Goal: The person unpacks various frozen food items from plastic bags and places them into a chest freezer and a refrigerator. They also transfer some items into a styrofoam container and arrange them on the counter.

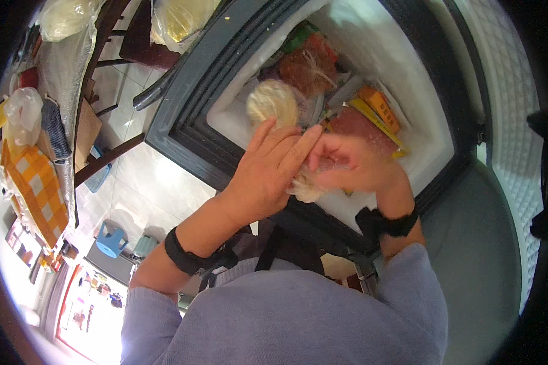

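Both hands are over an open chest freezer [196, 118] with frosty inner walls. My left hand [274, 169] reaches across a clear plastic bag of pale food [274, 102]; whether it grips the bag does not show. My right hand [356, 162], blurred, has its fingers curled beside the left fingertips, near a piece of crumpled clear plastic [308, 189]; its hold is unclear. Deeper inside lie a tied bag of reddish-brown food [308, 66], a flat reddish package [358, 132] and an orange box [379, 107] bearing writing.
The raised freezer lid [511, 114] stands at the right. On the left are a plastic-covered table [59, 68] with bags and an orange checked cloth [41, 191], and a dark chair [146, 45] bearing a filled bag. A blue stool [111, 239] stands on the tiled floor.
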